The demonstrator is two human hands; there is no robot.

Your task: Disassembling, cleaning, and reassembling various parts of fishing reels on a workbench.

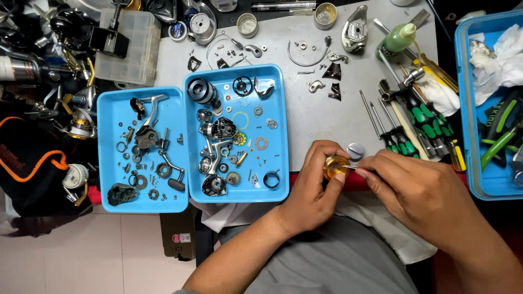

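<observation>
Tray screws (153, 178) too small to tell

Amber-gold, see-through, that little round jar (335, 167); beside it a silver-grey lid (355, 151). Two bright blue trays (140, 203) carry black, silver and brass-coloured reel parts (215, 144), with one pale green ring (239, 120) among them. Screwdrivers (430, 124) show green-and-black striped handles. There's a green squeeze bottle (396, 39) on the light grey tabletop (316, 114), white rags (501, 60), a red table edge (357, 182).
</observation>
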